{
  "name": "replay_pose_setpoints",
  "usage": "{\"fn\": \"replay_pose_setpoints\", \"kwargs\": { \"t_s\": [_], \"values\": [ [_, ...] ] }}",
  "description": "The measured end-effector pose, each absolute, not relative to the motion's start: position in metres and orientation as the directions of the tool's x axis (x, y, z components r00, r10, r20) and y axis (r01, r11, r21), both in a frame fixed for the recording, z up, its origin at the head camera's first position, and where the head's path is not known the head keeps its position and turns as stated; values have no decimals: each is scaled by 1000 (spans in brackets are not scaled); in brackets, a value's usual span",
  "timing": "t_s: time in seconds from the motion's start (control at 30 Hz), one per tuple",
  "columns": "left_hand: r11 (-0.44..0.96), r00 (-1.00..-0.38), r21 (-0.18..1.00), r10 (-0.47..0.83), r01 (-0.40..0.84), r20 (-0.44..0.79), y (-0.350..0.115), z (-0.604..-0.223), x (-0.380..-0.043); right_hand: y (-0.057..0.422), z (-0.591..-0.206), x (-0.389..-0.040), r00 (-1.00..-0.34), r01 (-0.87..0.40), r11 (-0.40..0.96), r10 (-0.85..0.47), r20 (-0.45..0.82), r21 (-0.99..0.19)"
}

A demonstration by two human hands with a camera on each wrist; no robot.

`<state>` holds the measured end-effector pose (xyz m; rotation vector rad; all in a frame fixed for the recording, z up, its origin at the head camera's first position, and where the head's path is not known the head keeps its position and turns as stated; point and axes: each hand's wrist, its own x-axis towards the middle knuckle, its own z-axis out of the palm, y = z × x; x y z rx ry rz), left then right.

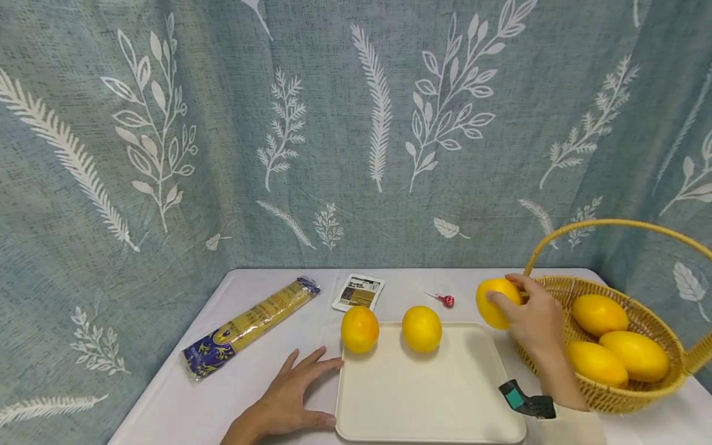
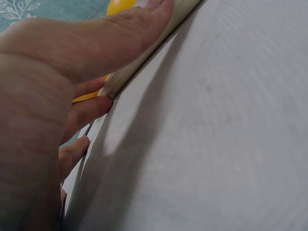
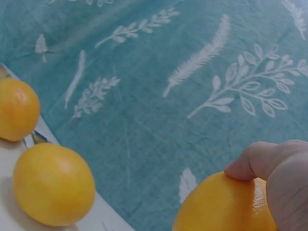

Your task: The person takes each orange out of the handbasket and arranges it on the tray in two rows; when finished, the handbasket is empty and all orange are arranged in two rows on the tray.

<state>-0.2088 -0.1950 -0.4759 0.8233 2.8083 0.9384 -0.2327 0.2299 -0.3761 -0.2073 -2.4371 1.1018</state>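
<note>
My right hand (image 1: pixel 535 312) holds a yellow mango (image 1: pixel 497 303) between thumb and fingers, raised between the tray and the basket; the right wrist view shows the thumb (image 3: pixel 245 166) across its top. Two more mangoes, one blushed orange (image 1: pixel 360 329) and one plain yellow (image 1: pixel 421 329), sit along the far side of a cream tray (image 1: pixel 428 395). My left hand (image 1: pixel 295 392) lies spread at the tray's left edge, its fingertips and thumb at the rim. A woven basket (image 1: pixel 664 315) with a tall handle stands at the right, with several mangoes (image 1: pixel 634 355) inside.
A long pack of noodles (image 1: pixel 250 324) lies slanted on the white table at the left. Behind the tray are a flat white packet (image 1: pixel 359 292) and a red lollipop (image 1: pixel 447 301). A leaf-patterned curtain (image 1: pixel 334 123) closes off the back and sides.
</note>
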Motion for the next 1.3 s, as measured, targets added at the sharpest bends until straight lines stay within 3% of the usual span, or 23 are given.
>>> {"fn": "replay_pose_setpoints", "kwargs": {
  "t_s": [0.43,0.7,0.93,1.3],
  "values": [
    [671,-853,571,512,473,105,-195,-477,-209,215,-393,-242,-945,-70,726,172,279,-685],
    [675,-854,568,511,471,102,-195,-476,-210,211,-413,-250,-966,28,743,191,173,-668],
    [678,-860,578,504,454,85,-194,-476,-210,208,-425,-251,-962,41,827,184,201,-561],
    [687,-873,594,486,418,52,-193,-474,-210,204,-428,-253,-965,127,822,233,124,-556]
  ]
}}
